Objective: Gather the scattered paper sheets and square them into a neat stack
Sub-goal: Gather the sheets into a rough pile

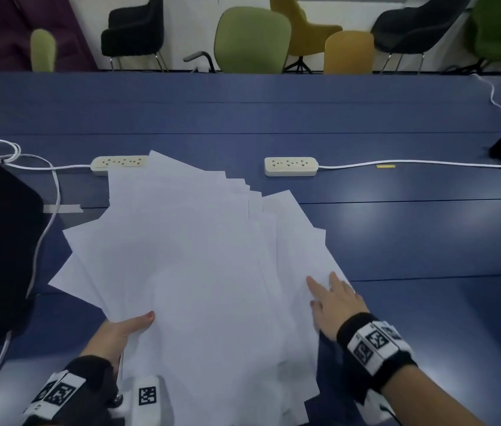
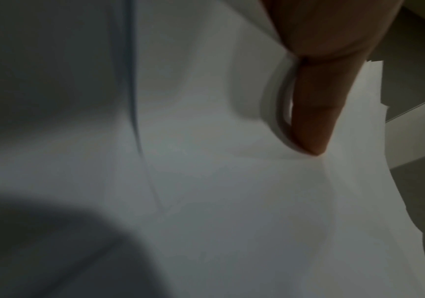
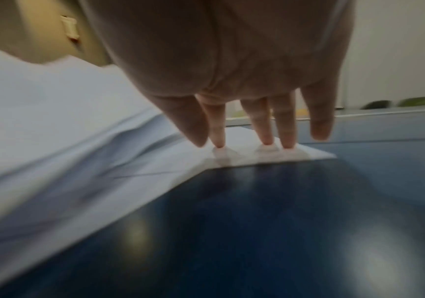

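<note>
Paper sheets (image 1: 187, 256) fanned in loose overlapping pile, centre of blue bench (image 1: 412, 235), far corners splayed. L hand (image 1: 123, 330) at near-left edge of pile, thumb on top, grip pinching sheets; L wrist view shows thumb (image 2: 316, 121) pressed into paper. R hand (image 1: 335, 299) flat on right edge of pile, grip wide, straight fingers (image 3: 265, 125) w/ tips on sheet corner. Two power strips (image 1: 290, 166) behind pile, one partly under sheets.

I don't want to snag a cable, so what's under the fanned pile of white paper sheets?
The white paper sheets lie on the blue table and overlap one end of the cream power strip. The left hand grips their near edge. Anything else beneath is covered.
</note>
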Demonstrator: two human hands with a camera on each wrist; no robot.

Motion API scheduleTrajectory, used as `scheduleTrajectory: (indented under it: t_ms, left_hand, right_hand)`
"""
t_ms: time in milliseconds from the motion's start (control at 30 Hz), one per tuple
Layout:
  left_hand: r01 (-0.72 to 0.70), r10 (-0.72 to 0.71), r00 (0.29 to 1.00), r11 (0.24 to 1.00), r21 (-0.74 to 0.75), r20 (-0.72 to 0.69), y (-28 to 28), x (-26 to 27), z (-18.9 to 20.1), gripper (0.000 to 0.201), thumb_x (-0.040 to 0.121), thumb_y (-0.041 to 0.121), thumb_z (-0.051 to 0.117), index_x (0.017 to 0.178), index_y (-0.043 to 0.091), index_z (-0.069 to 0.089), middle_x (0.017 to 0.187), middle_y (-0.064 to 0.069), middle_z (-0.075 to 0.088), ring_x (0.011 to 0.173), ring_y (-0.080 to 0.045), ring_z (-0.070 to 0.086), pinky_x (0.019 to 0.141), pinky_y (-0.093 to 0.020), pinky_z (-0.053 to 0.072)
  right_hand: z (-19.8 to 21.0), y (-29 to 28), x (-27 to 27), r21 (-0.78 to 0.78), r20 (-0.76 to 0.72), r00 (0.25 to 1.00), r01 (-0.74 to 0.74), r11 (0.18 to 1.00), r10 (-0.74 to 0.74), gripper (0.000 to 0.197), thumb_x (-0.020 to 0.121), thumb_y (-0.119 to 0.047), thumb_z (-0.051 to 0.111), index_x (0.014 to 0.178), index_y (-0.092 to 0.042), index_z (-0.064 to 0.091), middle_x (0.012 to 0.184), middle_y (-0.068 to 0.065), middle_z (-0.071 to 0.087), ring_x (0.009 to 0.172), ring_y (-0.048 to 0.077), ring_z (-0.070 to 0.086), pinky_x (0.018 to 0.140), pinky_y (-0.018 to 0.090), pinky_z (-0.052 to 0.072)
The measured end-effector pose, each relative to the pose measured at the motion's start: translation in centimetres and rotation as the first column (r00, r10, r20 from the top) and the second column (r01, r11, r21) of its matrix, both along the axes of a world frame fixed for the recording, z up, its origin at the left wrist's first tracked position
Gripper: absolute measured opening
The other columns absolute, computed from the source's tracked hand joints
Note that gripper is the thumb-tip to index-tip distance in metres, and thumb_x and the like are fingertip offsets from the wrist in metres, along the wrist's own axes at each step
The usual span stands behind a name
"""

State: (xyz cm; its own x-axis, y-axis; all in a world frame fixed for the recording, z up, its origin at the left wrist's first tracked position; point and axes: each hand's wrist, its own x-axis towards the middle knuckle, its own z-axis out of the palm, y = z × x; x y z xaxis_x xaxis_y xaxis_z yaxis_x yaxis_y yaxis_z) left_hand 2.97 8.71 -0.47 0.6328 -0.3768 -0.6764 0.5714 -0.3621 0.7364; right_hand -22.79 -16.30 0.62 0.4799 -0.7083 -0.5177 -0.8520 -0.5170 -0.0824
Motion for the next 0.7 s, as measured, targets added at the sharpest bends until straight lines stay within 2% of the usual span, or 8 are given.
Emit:
scheduleTrajectory:
  t_ms: [100,167,200,267,333,500,633,700]
  left_hand:
    - [0.007,-0.007,1.000,1.000,-0.008,0.009,0.2,0.2,-0.5,0.072,0.038,0.030,0.083,0.099,-0.007,0.069,0.110,-0.023,0.068,0.108,-0.039,0.061,0.107,-0.052,0.037]
    - [0.019,-0.019,1.000,1.000,-0.023,0.006,0.2,0.2,-0.7,0.073,0.038,0.031,0.083,0.099,-0.006,0.069,0.111,-0.023,0.068,0.109,-0.039,0.060,0.108,-0.052,0.036]
    - [0.027,-0.026,1.000,0.999,-0.023,0.007,0.2,0.3,-0.8,0.073,0.037,0.030,0.084,0.099,-0.005,0.070,0.111,-0.022,0.068,0.110,-0.038,0.060,0.108,-0.052,0.035]
    - [0.046,-0.046,0.999,0.999,-0.009,0.017,0.1,0.4,-1.0,0.074,0.034,0.028,0.087,0.098,-0.004,0.070,0.112,-0.021,0.068,0.111,-0.037,0.060,0.109,-0.051,0.035]
    - [0.050,-0.050,0.999,0.999,-0.007,0.015,0.1,0.5,-1.3,0.077,0.030,0.029,0.089,0.098,-0.003,0.071,0.112,-0.020,0.068,0.112,-0.037,0.059,0.109,-0.051,0.035]
    - [0.076,-0.076,0.997,0.997,0.020,0.003,-0.3,0.3,-1.5,0.081,0.030,0.038,0.085,0.099,-0.003,0.070,0.113,-0.020,0.067,0.114,-0.037,0.057,0.110,-0.051,0.033]
    - [0.081,-0.082,0.997,0.995,0.065,0.010,-0.5,0.4,-1.5,0.081,0.029,0.034,0.090,0.097,-0.004,0.069,0.112,-0.021,0.067,0.113,-0.037,0.057,0.109,-0.051,0.034]
    - [0.076,-0.077,0.997,0.995,0.066,0.004,-0.6,0.4,-1.4,0.076,0.032,0.034,0.087,0.095,-0.005,0.070,0.109,-0.022,0.068,0.111,-0.038,0.059,0.108,-0.052,0.036]
  right_hand:
    - [0.6,2.5,-0.3,-0.094,0.017,0.996,-0.082,0.992,0.084,0.037,0.092,-0.029,0.031,0.126,-0.037,0.044,0.127,0.004,0.048,0.114,0.024,0.046,0.100,0.039,0.031]
    - [1.4,2.3,-0.1,0.002,0.208,0.974,0.097,0.995,-0.096,0.026,0.087,-0.025,0.037,0.095,-0.031,0.060,0.103,-0.003,0.062,0.096,0.020,0.053,0.090,0.034,0.039]
    - [1.6,1.7,-0.1,0.069,0.282,0.930,0.223,0.972,-0.234,0.023,0.085,-0.023,0.039,0.089,-0.027,0.062,0.099,-0.002,0.062,0.094,0.021,0.055,0.088,0.033,0.043]
    - [1.3,0.0,-0.2,0.093,0.384,0.824,0.416,0.905,-0.418,0.020,0.085,-0.021,0.045,0.099,-0.021,0.060,0.108,0.003,0.053,0.105,0.027,0.051,0.091,0.036,0.045]
    - [1.0,-0.8,0.0,0.062,0.360,0.783,0.523,0.850,-0.508,0.028,0.085,-0.021,0.050,0.113,-0.018,0.050,0.122,0.009,0.042,0.116,0.031,0.039,0.092,0.036,0.039]
    - [0.8,0.5,2.0,0.294,0.437,0.646,0.554,0.778,-0.626,0.056,0.085,-0.019,0.055,0.135,-0.010,0.031,0.136,0.015,0.037,0.119,0.033,0.044,0.091,0.031,0.038]
    - [-0.5,0.8,3.6,0.475,0.428,0.519,0.568,0.672,-0.740,0.043,0.078,-0.024,0.061,0.116,-0.008,0.049,0.111,0.009,0.060,0.093,0.030,0.062,0.071,0.030,0.049]
    - [-0.6,0.2,3.6,0.466,0.408,0.541,0.569,0.677,-0.736,0.036,0.075,-0.029,0.063,0.103,-0.007,0.055,0.098,0.007,0.063,0.080,0.024,0.059,0.056,0.026,0.044]
